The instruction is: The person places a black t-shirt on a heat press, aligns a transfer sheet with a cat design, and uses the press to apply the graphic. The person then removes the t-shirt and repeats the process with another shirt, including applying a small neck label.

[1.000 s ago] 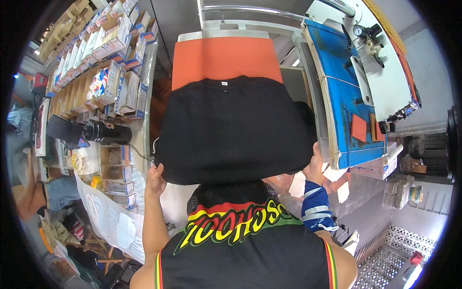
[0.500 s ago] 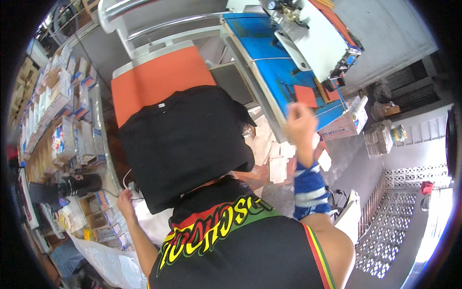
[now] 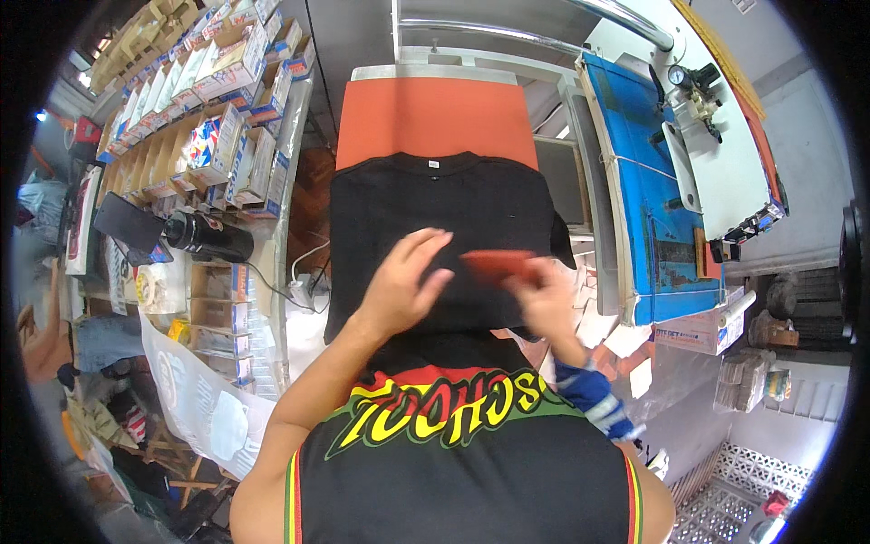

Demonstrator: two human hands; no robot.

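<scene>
A black T-shirt [image 3: 435, 213] lies spread over an orange press platen [image 3: 430, 118], its collar pointing away from me. My left hand [image 3: 403, 281] rests flat on the lower middle of the shirt, fingers spread. My right hand [image 3: 544, 304] holds a flat red-orange card or scraper [image 3: 497, 266] against the fabric near the shirt's right side. A blue patterned band [image 3: 589, 399] wraps my right wrist.
A blue-topped machine bed [image 3: 648, 199] with a white arm and a gauge [image 3: 684, 86] stands to the right. Shelves of boxed goods [image 3: 195, 118] fill the left, with a black bottle [image 3: 213, 238] and a dark tablet [image 3: 127, 227] beside them. Metal grating [image 3: 734, 490] lies at lower right.
Both hands left the shirt's lower corners. The right hand reached to the blue machine bed, came back holding the red-orange card, and now both hands lie on the shirt.
</scene>
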